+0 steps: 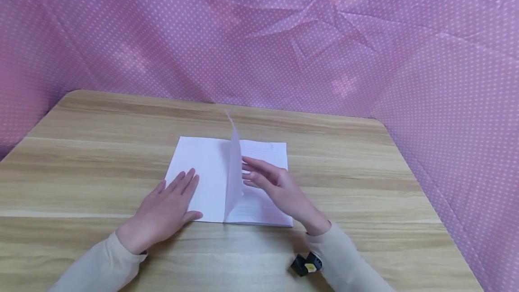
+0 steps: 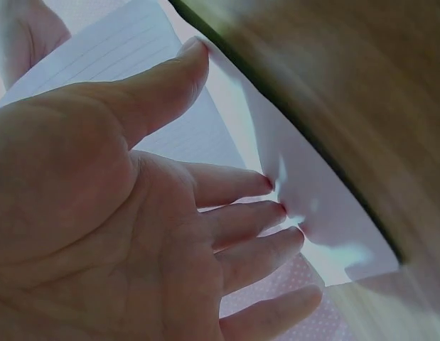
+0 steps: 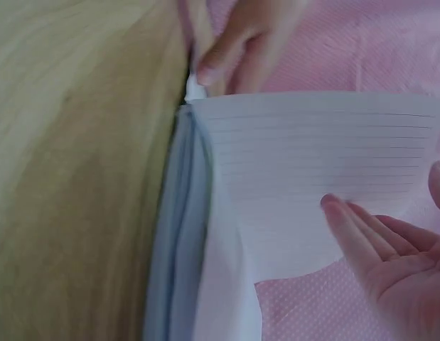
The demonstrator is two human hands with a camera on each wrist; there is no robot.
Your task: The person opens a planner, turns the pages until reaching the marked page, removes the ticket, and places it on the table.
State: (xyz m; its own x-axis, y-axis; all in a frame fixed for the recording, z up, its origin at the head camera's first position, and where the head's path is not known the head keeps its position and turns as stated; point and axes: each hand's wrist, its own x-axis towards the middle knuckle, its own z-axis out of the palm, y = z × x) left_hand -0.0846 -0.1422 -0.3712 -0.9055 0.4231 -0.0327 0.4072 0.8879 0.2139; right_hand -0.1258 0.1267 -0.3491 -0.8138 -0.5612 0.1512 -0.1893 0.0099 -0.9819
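An open notebook point(image 1: 263, 208) lies on the wooden table, with a plain white page on the left and a lined page on the right. One leaf point(image 1: 234, 172) stands up from the fold, nearly upright; its lined side shows in the right wrist view. My left hand point(image 1: 168, 208) rests flat on the left page, fingers spread and thumb near the lower edge. On the other side, my right hand point(image 1: 279, 188) has its fingers extended, fingertips against the lined face of the raised leaf point(image 3: 312, 163).
A small black object with a yellow label point(image 1: 307, 264) is beside my right sleeve, near the table's front. The wooden table point(image 1: 365, 184) extends around the notebook. Pink dotted cloth point(image 1: 259, 48) hangs behind the table and along its sides.
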